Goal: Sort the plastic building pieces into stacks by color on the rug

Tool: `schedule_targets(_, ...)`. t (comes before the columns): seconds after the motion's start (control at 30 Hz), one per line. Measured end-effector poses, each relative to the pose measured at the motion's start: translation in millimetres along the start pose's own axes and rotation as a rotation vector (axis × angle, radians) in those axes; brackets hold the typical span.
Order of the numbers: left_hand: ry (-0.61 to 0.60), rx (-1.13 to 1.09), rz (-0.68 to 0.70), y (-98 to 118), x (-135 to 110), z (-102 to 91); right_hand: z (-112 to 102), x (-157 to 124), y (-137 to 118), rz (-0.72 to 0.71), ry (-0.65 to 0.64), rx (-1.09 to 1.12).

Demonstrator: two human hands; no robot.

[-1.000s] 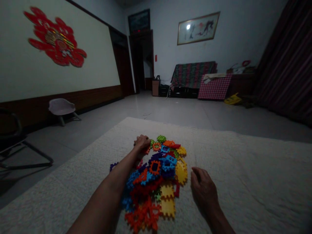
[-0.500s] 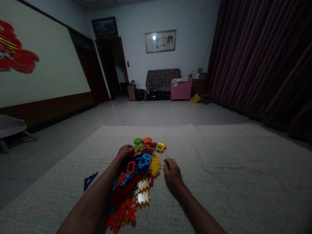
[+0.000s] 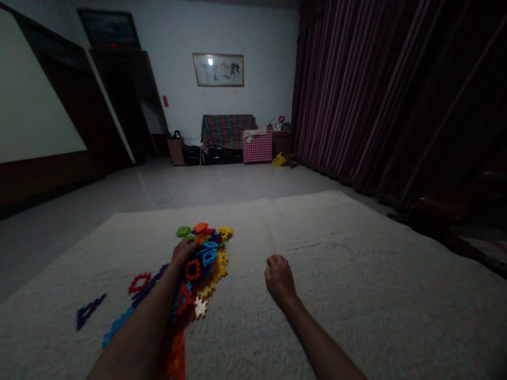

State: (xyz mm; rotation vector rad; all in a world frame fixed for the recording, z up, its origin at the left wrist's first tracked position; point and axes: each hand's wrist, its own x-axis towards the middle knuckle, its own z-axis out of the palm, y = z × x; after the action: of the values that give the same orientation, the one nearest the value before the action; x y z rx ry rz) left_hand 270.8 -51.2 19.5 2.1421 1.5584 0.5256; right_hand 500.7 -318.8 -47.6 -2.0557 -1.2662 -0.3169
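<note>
A heap of colourful toothed plastic building pieces [image 3: 209, 257] lies on the pale mat. My left hand [image 3: 185, 249] rests at the heap's far left side, fingers bent against green and orange pieces; whether it grips one is hidden. My left forearm crosses over part of the heap. Over the mat to the right of the heap is my right hand [image 3: 279, 275], its fingers curled in and no piece showing in them. A red square frame piece [image 3: 139, 283] and a dark purple triangular piece [image 3: 90, 312] lie left of my left forearm.
The mat [image 3: 356, 274] spreads out on a tiled floor [image 3: 222, 182]. Long purple curtains [image 3: 340, 89] hang on the right. By the far wall stand a cloth-covered item [image 3: 227, 131], a red checked cloth [image 3: 257, 148] and a yellow bag [image 3: 279, 159].
The view has turned to the right. My right hand is farther from the heap. A red frame and blue pieces now show left of my left forearm, and the heap looks more spread out.
</note>
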Motion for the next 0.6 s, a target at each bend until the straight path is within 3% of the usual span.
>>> schedule_targets(0.23,-0.050,0.015,-0.086,48.0,-7.0,31.2,-2.7,-0.2,-5.7,-0.007,-0.024,-0.022)
schedule_targets(0.37,-0.054,-0.007,-0.055,74.3,-14.1,42.5,-3.2,0.9,-4.5,-0.009,-0.024,-0.022)
schedule_targets(0.5,-0.041,-0.046,0.066,92.0,-24.9,40.9,-3.7,2.6,-3.1,-0.029,-0.028,-0.007)
schedule_targets(0.6,-0.004,-0.070,0.134,86.9,-34.8,26.0,-2.8,3.8,0.3,-0.053,-0.027,0.004)
